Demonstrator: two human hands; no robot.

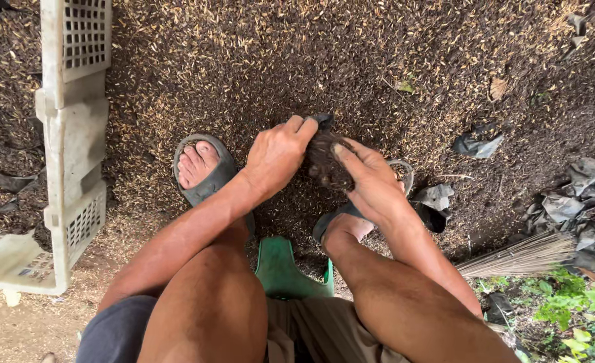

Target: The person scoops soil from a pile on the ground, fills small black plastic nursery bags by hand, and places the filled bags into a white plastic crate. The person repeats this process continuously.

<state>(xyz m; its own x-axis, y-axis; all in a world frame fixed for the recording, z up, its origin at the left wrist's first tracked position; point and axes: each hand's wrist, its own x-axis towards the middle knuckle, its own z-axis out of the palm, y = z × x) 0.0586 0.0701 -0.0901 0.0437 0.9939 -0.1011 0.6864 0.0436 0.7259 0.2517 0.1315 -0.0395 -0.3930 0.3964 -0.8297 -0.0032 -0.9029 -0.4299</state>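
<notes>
Both hands, the left hand (279,156) and right hand (371,180), had their fingers clamped on one small black bag (326,160) packed with husk-flecked soil, held above the two sandalled feet, with one white crate (72,144) at the left edge and open husk-strewn ground (324,60) ahead.
</notes>
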